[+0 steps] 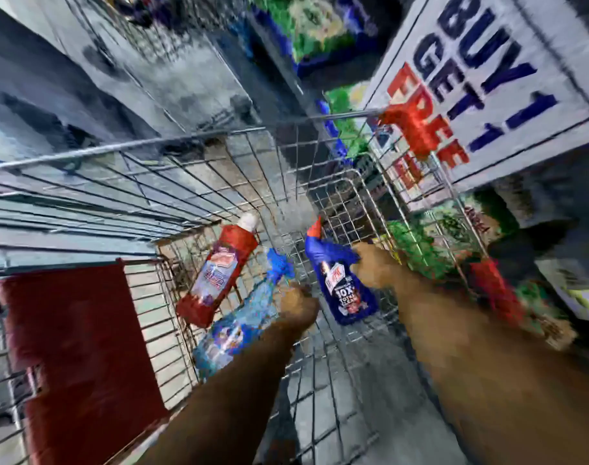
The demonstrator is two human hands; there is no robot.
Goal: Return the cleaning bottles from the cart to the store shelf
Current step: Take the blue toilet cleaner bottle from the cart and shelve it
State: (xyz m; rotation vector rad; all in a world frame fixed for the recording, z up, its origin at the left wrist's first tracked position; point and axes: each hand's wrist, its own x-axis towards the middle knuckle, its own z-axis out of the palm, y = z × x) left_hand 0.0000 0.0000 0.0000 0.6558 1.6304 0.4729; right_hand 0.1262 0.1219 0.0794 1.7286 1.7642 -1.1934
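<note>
Both my hands reach down into a wire shopping cart (125, 182). My left hand (298, 308) is closed around the neck of a light blue spray bottle (234, 325) lying along the cart floor. My right hand (373, 266) grips the neck of a dark blue bottle (345, 290) with a red tip and a "10X" label, held a little off the wire. A red bottle (217, 273) with a white cap lies loose in the cart, just left of the spray bottle. The picture is blurred by motion.
The cart's red child-seat flap (78, 347) is at the left. A white "BUY 1 GET 1 FREE" sign (507, 78) hangs at the upper right. Shelves with green and blue packs (316, 35) run along the right side. Grey floor lies to the left.
</note>
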